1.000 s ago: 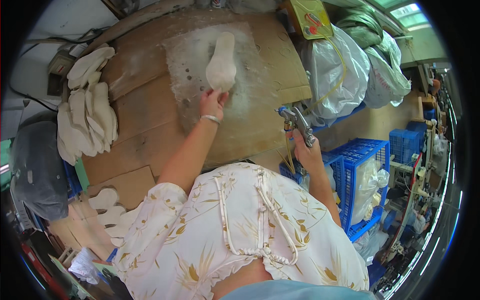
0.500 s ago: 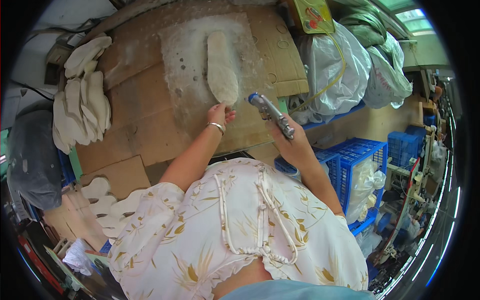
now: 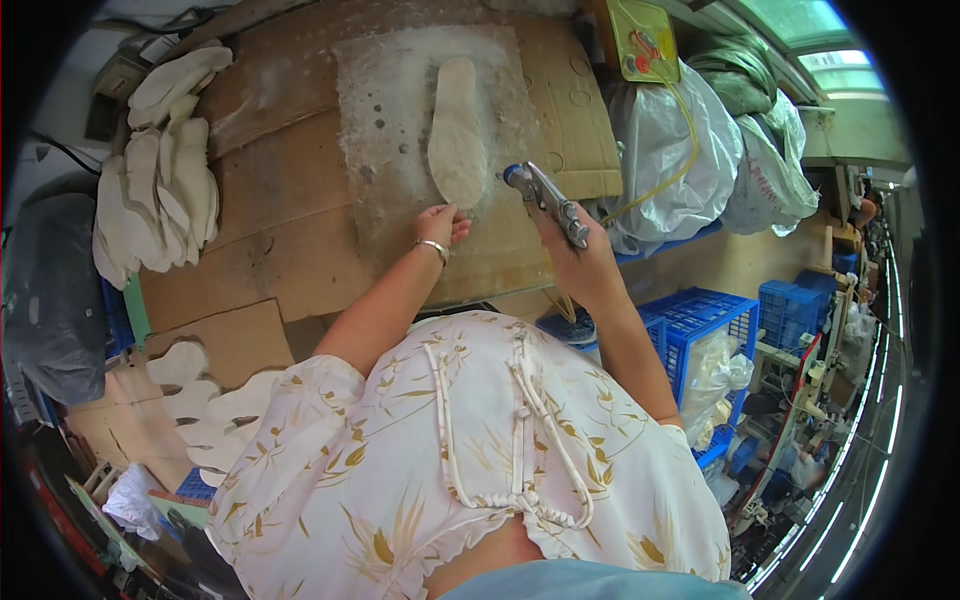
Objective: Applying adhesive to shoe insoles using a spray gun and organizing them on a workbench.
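While my left hand presses its fingertips on the heel end of the pale insole, my right hand is closed around a metal spray gun, nozzle aimed at the insole's lower edge. The insole lies flat on a crusted, whitish patch of the cardboard sheet covering the bench. As I judge it, spray could catch my left fingers, since they sit right beside the nozzle's line; and the light insole might skid if my fingertips lift. The yellow hose trailing from the gun side could snag on the bags. To my left, a stack of white insoles sits on the cardboard's edge, with more cut pieces lower down. Beyond the gun, a yellow-green rectangular tin with a coloured picture stands at the bench's far corner, grey plastic bags beside it, and blue crates sit below.
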A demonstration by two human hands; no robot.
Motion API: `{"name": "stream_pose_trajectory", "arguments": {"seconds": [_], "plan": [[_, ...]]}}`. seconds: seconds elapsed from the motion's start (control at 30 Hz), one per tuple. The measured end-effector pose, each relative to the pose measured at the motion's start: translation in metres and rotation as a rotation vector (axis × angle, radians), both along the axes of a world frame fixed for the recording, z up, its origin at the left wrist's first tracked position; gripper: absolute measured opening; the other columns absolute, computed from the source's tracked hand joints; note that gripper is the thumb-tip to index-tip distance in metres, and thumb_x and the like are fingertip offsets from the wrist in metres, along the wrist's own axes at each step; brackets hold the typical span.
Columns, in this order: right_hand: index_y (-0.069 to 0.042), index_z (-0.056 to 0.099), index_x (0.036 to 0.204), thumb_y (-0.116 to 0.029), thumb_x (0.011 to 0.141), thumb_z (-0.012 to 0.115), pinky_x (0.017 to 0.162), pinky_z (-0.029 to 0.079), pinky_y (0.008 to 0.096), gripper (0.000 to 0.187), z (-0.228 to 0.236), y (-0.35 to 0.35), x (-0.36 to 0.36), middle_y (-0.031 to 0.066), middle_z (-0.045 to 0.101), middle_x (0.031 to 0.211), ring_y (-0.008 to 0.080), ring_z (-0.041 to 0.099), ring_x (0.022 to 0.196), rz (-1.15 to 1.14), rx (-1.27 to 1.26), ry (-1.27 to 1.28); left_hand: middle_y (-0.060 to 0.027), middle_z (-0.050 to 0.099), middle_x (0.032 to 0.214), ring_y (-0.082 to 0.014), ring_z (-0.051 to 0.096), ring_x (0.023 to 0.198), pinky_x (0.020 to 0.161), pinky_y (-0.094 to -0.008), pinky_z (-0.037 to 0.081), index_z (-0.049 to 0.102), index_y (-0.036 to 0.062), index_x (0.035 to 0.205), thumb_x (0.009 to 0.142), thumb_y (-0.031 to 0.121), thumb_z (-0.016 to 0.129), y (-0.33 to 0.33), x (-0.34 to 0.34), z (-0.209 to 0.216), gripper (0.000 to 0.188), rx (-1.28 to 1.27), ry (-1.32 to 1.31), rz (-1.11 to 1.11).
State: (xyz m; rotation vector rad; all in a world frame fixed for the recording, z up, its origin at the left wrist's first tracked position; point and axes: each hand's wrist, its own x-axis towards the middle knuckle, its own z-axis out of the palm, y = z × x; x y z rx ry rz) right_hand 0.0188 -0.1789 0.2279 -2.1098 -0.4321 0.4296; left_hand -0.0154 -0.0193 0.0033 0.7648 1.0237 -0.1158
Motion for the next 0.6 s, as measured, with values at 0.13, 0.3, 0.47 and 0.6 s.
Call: {"name": "stream_pose_trajectory", "arguments": {"seconds": [0.13,0.3,0.47,0.6], "plan": [[-0.001,0.051,0.081,-0.023,0.085,0.057,0.052,0.037,0.0294,0.024,0.006,0.015,0.014,0.0095,0.045,0.06,0.0165,0.038,0.055,-0.015,0.005,-0.008,-0.0098,0.06,0.081,-0.0173,0.062,0.064,0.051,-0.025,0.052,0.052,0.0008,0.095,0.083,0.014,0.055,0.001,0.0,-0.001,0.018,-0.008,0.002,0.008],[0.0,0.051,0.077,-0.027,0.085,0.056,0.052,0.037,0.0298,0.029,0.009,0.031,0.033,0.0088,0.044,0.058,0.0163,0.038,0.054,-0.043,0.01,-0.086,-0.0097,0.061,0.08,-0.0168,0.062,0.063,0.05,-0.0246,0.052,0.052,0.0007,0.095,0.083,0.014,0.056,0.001,0.0,0.0,0.018,-0.011,0.007,0.0],[0.001,0.051,0.075,-0.028,0.086,0.056,0.052,0.037,0.0304,0.032,-0.004,0.038,0.056,0.0071,0.044,0.057,0.0145,0.038,0.054,-0.068,0.02,-0.137,-0.0094,0.061,0.08,-0.0166,0.062,0.063,0.05,-0.0246,0.052,0.053,0.0011,0.094,0.083,0.014,0.056,0.001,0.0,-0.001,0.017,-0.012,0.009,0.001],[0.001,0.052,0.074,-0.029,0.085,0.056,0.051,0.036,0.0297,0.032,0.007,0.046,0.068,0.005,0.046,0.057,0.0133,0.039,0.053,-0.094,-0.004,-0.172,-0.0093,0.061,0.081,-0.0168,0.062,0.064,0.05,-0.0249,0.052,0.053,0.0017,0.093,0.084,0.015,0.056,0.0,0.0,0.0,0.016,-0.013,0.014,-0.003]]}}
